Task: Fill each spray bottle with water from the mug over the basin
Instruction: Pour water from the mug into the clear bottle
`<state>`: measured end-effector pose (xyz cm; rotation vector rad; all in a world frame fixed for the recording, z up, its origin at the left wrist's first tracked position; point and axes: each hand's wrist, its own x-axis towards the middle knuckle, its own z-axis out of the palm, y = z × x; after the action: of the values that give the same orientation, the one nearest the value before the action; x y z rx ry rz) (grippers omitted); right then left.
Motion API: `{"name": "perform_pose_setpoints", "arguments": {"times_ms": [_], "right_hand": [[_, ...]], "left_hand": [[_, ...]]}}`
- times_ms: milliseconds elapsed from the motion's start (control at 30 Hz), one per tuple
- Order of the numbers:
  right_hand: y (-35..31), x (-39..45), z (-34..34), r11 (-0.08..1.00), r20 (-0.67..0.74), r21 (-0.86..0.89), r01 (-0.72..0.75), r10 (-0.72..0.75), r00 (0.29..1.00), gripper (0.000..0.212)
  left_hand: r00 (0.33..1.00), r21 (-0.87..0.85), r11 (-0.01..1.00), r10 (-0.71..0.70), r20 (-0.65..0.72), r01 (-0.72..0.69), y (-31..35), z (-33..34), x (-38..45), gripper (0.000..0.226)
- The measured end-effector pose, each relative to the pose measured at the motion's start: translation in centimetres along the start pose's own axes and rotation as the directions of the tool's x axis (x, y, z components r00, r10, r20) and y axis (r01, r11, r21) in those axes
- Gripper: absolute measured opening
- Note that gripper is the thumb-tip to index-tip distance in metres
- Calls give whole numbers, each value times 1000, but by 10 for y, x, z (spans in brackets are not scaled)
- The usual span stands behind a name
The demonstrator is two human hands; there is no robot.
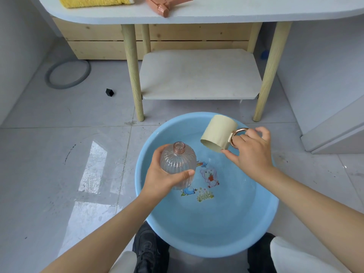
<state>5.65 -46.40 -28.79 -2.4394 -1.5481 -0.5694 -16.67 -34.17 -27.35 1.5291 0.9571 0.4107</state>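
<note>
**A:** You are crouching over the round blue plastic basin (206, 233), smooth-walled, with cartoon stickers on its floor under what looks like shallow water. Which step are you working on?

**B:** Pouring, I judge. Your left hand (163, 178) is wrapping around the clear ribbed bottle (178, 162), holding it above the basin's left half with its threaded pinkish neck open and tilting towards the mug.

**A:** And your right hand (250, 150)?

**B:** It is gripping the matte cream mug (218, 135) by its coppery ring handle, thumb pressing near the rim. The mug is lying tipped over, mouth facing the bottle but apart from it; no stream is showing.

**A:** So what is the next move asking of you?

**B:** Bringing the mug's wide lip right over that narrow neck and tipping slowly, since spilling is likely. Whether the mug is holding water, I cannot tell.

**A:** Smallest bit?

**B:** The salmon spray head (167, 4) is lying on the white table (256, 12), waiting for screwing on.
</note>
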Motion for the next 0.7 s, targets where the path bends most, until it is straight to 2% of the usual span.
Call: {"name": "perform_pose_setpoints", "arguments": {"times_ms": [100, 167, 267, 333, 367, 467, 600, 700], "right_hand": [[-10, 2, -12, 972, 151, 148, -182, 159, 976, 44], [-11, 6, -21, 905, 327, 198, -376, 301, 896, 54], [-10, 13, -36, 674, 549, 309, -672, 451, 704, 61], [-9, 19, -50, 476, 624, 408, -779, 478, 618, 60], [-9, 22, -60, 410, 647, 437, -800, 474, 597, 59], [-11, 36, -91, 308, 678, 501, -809, 442, 588, 51], [-7, 59, -144, 290, 625, 573, -767, 450, 638, 42], [1, 75, -181, 261, 555, 648, -715, 481, 679, 46]], "left_hand": [[1000, -4, 1000, 1, -5, -1, 4, -1, 1, 88], [1000, -8, 1000, 6, -18, -6, 7, -2, 1, 88], [999, -27, 1000, 14, -33, -15, 19, -5, -2, 85], [999, -33, 999, 22, -37, -23, 31, -7, -4, 89], [999, -33, 999, 25, -37, -27, 37, -9, -5, 90], [997, -26, 997, 73, -23, -73, 68, -16, -9, 85], [987, -25, 987, 160, -3, -160, 118, -25, -14, 75], [978, -32, 977, 208, -23, -209, 150, -30, -12, 77]]}}
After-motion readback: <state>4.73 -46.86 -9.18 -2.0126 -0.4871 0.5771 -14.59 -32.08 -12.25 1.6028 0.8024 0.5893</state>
